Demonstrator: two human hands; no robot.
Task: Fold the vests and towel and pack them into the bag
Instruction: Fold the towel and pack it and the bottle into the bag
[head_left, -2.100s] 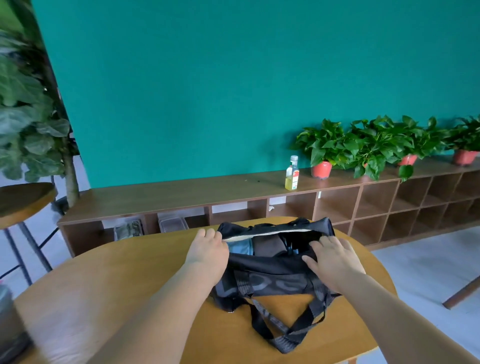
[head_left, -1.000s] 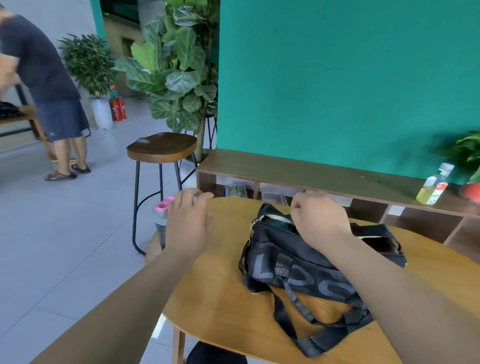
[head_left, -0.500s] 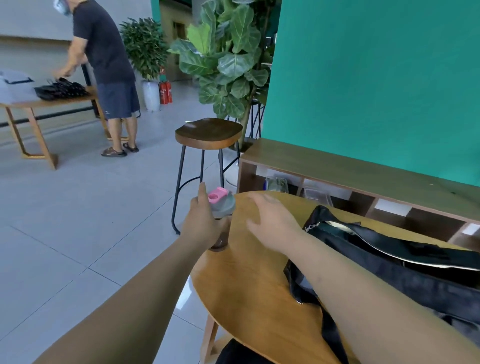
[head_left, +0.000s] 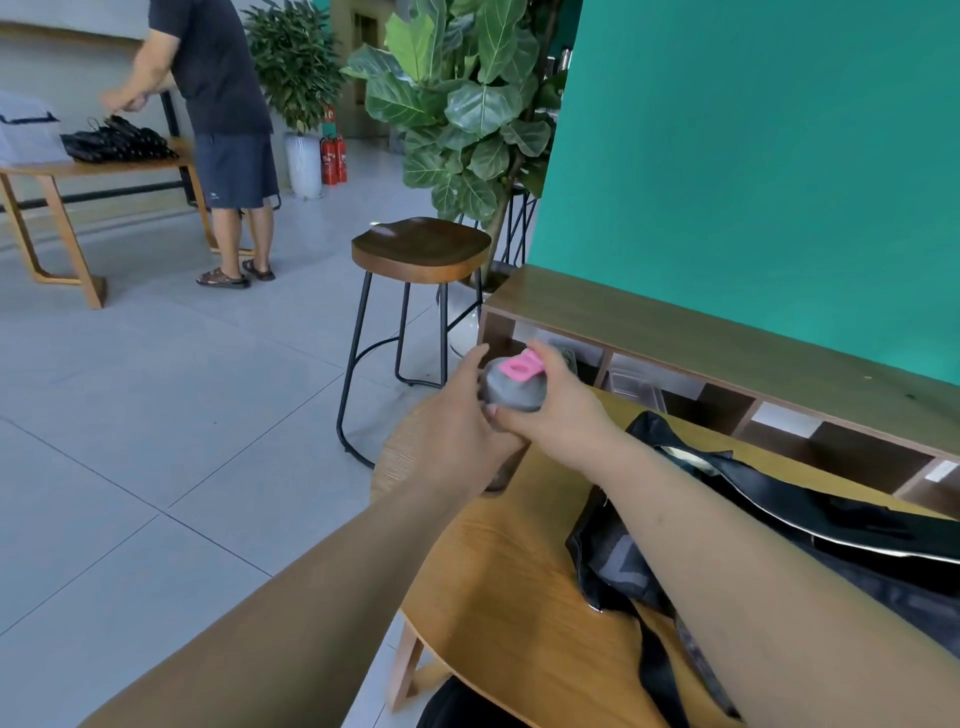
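From the head view, at the counter's (head_left: 498, 582) left end: both your hands are on a shaker bottle (head_left: 511, 388) with a grey lid and pink flap. Your left grip (head_left: 457, 431) is wrapped round its body, and your right grip (head_left: 553, 410) is curled over the lid, so both are grasping the bottle and neither is free. The black bag (head_left: 779, 514) lies on the counter to your right, under your right forearm, with its mouth unzipped. No vest or towel shows, and the bag's inside cannot be seen from here. Folding looks finished and packing appears to be the step in hand, with the bottle likely the next item. The next move calls for a lid pressed tight, then carrying the bottle upright across to the bag's mouth. Beyond stand a stool (head_left: 421, 249), a low shelf (head_left: 675, 332) and another person (head_left: 223, 104).
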